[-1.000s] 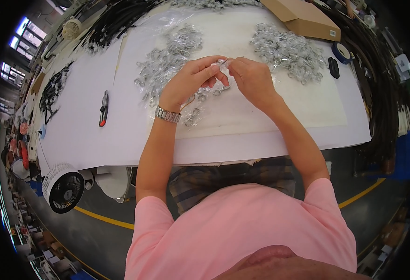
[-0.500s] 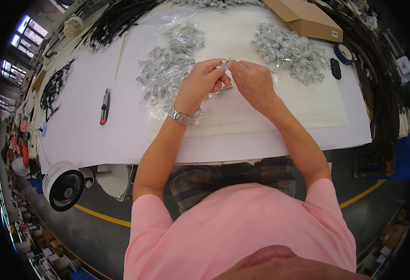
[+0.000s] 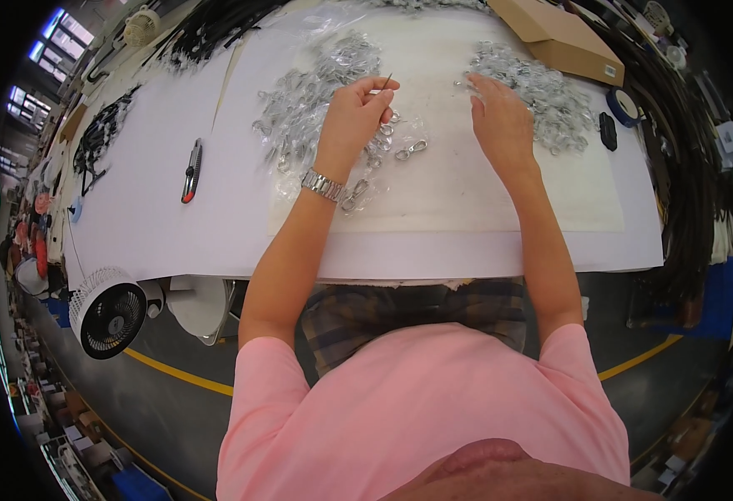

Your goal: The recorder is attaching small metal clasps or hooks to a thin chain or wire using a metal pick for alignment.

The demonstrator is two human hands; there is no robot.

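My left hand [image 3: 356, 115] is closed, with a thin dark pointed tool [image 3: 387, 82] pinched between thumb and forefinger. It hovers at the right edge of a pile of shiny metal clasps in clear plastic bags [image 3: 295, 108]. Just below the fingers, a loose metal clasp [image 3: 411, 150] lies on the white sheet, and another clasp [image 3: 355, 195] rests by my watch. My right hand [image 3: 502, 121] is open, fingers stretched along the left edge of a second pile of bagged clasps [image 3: 563, 104]. A small shiny bit shows at its fingertips; whether they touch it, I cannot tell.
A box cutter [image 3: 191, 171] lies to the left, near bundles of black cords [image 3: 103, 138]. At the far right are a cardboard box [image 3: 563, 42], a blue tape roll [image 3: 624, 107] and a small black object [image 3: 607, 131]. A fan [image 3: 112, 317] stands below the table's left edge.
My hands were together at the middle and are now apart. The right hand has moved right to the second pile, and the left has drawn slightly up, uncovering the loose clasps.
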